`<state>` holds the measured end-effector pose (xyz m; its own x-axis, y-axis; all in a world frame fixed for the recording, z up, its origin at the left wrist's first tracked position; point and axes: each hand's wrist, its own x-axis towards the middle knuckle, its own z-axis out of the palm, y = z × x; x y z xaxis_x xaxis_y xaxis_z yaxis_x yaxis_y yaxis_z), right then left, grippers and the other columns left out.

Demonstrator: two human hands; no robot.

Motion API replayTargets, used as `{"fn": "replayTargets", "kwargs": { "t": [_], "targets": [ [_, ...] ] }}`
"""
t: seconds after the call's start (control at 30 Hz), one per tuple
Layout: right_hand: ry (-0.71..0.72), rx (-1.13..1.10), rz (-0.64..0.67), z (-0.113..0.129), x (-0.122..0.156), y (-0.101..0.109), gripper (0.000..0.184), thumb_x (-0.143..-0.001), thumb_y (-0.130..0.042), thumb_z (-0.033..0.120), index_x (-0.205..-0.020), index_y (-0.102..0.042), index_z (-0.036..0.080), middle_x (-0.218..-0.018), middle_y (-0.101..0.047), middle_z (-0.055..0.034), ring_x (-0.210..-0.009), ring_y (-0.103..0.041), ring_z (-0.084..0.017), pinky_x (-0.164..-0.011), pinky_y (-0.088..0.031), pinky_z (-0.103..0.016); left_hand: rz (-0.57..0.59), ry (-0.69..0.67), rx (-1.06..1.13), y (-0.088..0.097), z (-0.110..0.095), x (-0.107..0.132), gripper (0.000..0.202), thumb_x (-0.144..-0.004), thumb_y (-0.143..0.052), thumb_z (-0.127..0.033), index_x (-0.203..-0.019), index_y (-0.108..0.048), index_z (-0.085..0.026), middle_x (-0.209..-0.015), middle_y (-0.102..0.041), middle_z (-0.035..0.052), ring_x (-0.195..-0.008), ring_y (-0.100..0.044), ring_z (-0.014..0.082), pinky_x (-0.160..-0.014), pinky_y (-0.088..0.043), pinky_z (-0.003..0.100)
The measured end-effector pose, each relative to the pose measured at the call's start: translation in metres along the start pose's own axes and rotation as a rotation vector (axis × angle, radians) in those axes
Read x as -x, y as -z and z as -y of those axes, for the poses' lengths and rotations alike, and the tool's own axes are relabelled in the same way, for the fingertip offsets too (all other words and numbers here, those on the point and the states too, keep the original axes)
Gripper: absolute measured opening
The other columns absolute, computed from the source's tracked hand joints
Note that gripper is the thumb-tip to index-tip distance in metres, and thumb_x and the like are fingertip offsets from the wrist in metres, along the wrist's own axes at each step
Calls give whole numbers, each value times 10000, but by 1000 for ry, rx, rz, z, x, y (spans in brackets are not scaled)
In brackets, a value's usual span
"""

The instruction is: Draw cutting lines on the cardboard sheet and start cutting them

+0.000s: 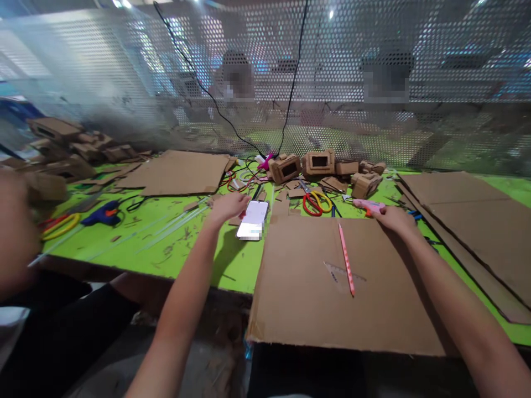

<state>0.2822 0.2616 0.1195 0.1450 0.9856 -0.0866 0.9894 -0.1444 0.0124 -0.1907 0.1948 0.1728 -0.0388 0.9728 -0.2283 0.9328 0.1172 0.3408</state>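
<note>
My left hand (229, 208) is at the upper left side of a smartphone (253, 220) with a bright screen. Its fingers are drawn together, and what they hold, if anything, is hidden. Beyond the far edge of a large cardboard sheet (302, 309), my right hand (396, 219) is closed on a pink hot glue gun (371, 206) with an orange trigger. A pink pencil (347, 260) and a clear set square (338, 275) lie on the sheet in front of me. Red-handled scissors (312, 205) and yellow-handled scissors (322, 202) lie between my hands, past the sheet.
Small cardboard boxes (318, 162) and scraps line the back, below a perforated metal screen (332, 121) with hanging black cables. More cardboard sheets lie left (182, 171) and right (468, 221). A blue glue gun (102, 214) and glue sticks (174, 225) are left, near another person's arm (16, 232).
</note>
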Motion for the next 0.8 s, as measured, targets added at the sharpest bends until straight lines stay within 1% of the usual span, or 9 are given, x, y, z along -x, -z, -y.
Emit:
{"fn": "replayTargets", "kwargs": {
  "t": [0.1, 0.23, 0.3, 0.33, 0.43, 0.53, 0.63, 0.7, 0.8],
  "targets": [
    [-4, -18, -24, 0, 4, -1, 606, -829, -353, 621, -1025, -694, 160, -1076, -682, -195, -963, -642, -346, -754, -472, -411, -89, -191, 10, -26, -55, 5, 306, -911, -539, -396, -1088, -591, -152, -1062, -638, 62, -939, -620, 179, -846, -511, 402],
    [-11, -50, -58, -1, 12, -4, 605, -831, -333, 624, -1014, -688, 169, -1065, -685, -191, -950, -647, -356, -735, -467, -408, -136, -433, 8, -70, -134, 7, 291, -910, -541, -377, -1112, -586, -172, -1138, -608, 70, -1020, -590, 199, -884, -495, 425],
    [-17, -65, -89, -2, 17, -6, 603, -842, -310, 616, -1025, -681, 177, -1066, -685, -183, -945, -650, -349, -716, -466, -395, -131, -498, 3, -81, -153, 2, 274, -910, -538, -385, -1072, -600, -172, -1099, -619, 65, -979, -598, 186, -862, -501, 405],
    [-20, -72, -109, -3, 20, -7, 603, -849, -298, 610, -1035, -676, 180, -1072, -684, -180, -952, -650, -343, -714, -465, -388, -133, -506, 2, -82, -153, -1, 274, -908, -540, -390, -1056, -603, -169, -1069, -625, 61, -952, -602, 181, -843, -505, 395],
    [-25, -87, -161, -4, 25, -11, 609, -864, -268, 603, -1088, -657, 191, -1112, -672, -170, -993, -641, -326, -736, -464, -375, -175, -465, -2, -72, -112, -11, 275, -910, -523, -394, -1021, -614, -159, -992, -635, 56, -893, -602, 177, -818, -493, 387],
    [-32, -105, -170, -5, 24, -12, 606, -856, -285, 616, -1116, -647, 205, -1139, -665, -159, -1005, -635, -326, -742, -462, -375, -271, -452, -20, -61, -34, -7, 293, -930, -411, -319, -1045, -644, -185, -1048, -627, 91, -1033, -540, 215, -922, -417, 384],
    [-34, -128, -149, -4, 21, -13, 599, -843, -315, 627, -1100, -658, 208, -1137, -670, -162, -1000, -633, -344, -732, -452, -378, -343, -417, -63, -63, 34, 10, 341, -886, -391, -263, -1062, -676, -195, -1155, -587, 121, -1114, -480, 271, -998, -328, 460],
    [-36, -140, -136, -3, 18, -13, 604, -845, -313, 626, -1092, -665, 201, -1132, -672, -174, -998, -633, -351, -724, -441, -376, -357, -412, -90, -72, 60, 21, 378, -877, -377, -253, -1111, -673, -230, -1183, -574, 119, -1136, -452, 289, -1006, -297, 494],
    [-42, -150, -121, -3, 15, -14, 629, -843, -301, 638, -1106, -661, 194, -1140, -668, -188, -997, -631, -360, -703, -430, -373, -352, -426, -108, -86, 71, 28, 390, -897, -378, -299, -1181, -645, -291, -1231, -558, 101, -1145, -438, 292, -1004, -288, 512]
  ]
}}
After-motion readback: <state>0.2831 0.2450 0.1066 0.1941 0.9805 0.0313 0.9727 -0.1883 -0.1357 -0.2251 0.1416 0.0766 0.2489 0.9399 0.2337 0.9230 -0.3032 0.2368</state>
